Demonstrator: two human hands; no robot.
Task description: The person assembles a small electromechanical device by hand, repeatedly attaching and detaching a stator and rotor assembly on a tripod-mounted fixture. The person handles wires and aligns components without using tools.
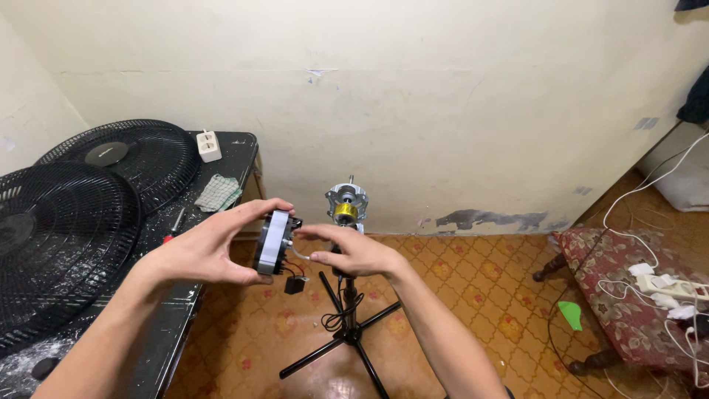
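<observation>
My left hand [210, 247] grips a round black-and-grey fan housing part [273, 242] edge-on, thumb below and fingers over the top. My right hand [353, 251] pinches a white wire [298, 253] that comes off that part; a small black block [294, 284] with red and dark wires hangs beneath it. Just behind my hands stands a bare fan motor [346, 205] with a brass-coloured winding on a black stand [348, 325] with spread legs.
Two black fan grilles [74, 214] lie on a dark table [229, 151] at the left, with a white socket block [209, 145], a checked cloth [218, 193] and a screwdriver [174, 224]. A patterned stool [628, 288] with white cables and a power strip [668, 284] stands at the right.
</observation>
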